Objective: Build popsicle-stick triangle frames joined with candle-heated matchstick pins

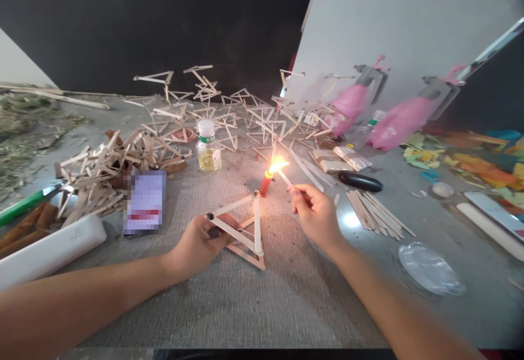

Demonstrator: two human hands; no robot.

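My left hand (204, 242) is closed on a triangular frame (235, 223) of flat wooden craft sticks, with dark blobs at some of its corners. In my right hand (313, 212), thumb and fingers pinch a thin pale stick (284, 177). The stick's far end reaches into a bright flame (279, 163) above a red candle (265, 184). That candle stands upright just behind the frame's top corner. What exactly the stick is made of I cannot tell through the glare.
Behind the candle lie many stick frames (229, 119). On the left are a stick heap (135, 152), a phone (145, 201) and a bottle of yellowish liquid (208, 155). To the right, loose craft sticks (374, 212), a clear plastic lid (429, 267) and pink spray bottles (403, 119) stand or lie.
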